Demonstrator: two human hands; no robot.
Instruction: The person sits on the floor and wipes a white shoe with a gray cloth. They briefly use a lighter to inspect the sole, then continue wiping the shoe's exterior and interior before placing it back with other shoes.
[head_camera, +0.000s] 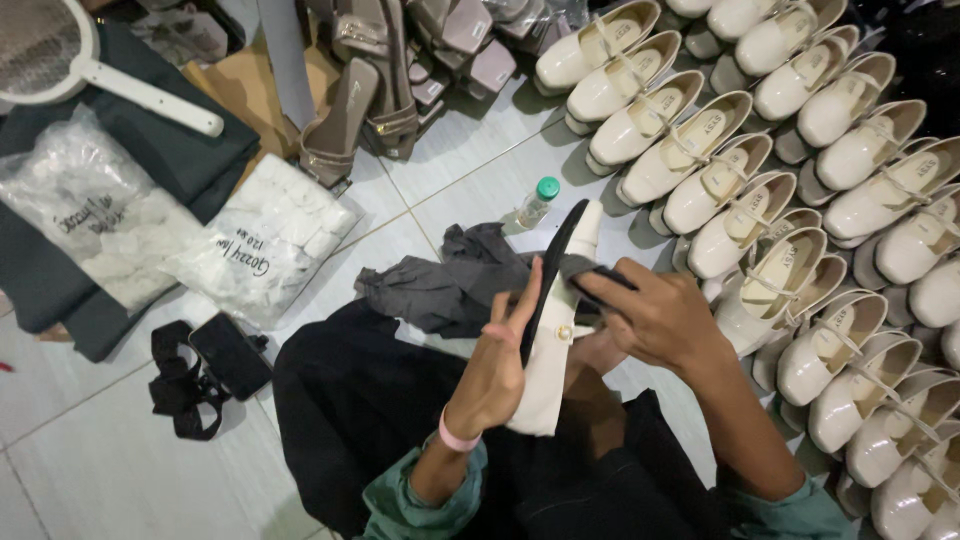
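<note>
My left hand (503, 360) holds a cream flat shoe (556, 340) on its side, black sole turned left, over my lap. A pink band sits on that wrist. My right hand (655, 315) presses a dark grey cloth (455, 275) against the shoe's upper part; the cloth trails off to the left onto the tiled floor. Both sleeves are green.
Rows of cream strapped shoes (800, 200) fill the right side. A small clear bottle with a green cap (537, 202) stands ahead. Two plastic bags of white pieces (265, 240) lie left, with a black phone (230, 355), taupe sandals (385, 80) and a white racket-shaped swatter (60, 50).
</note>
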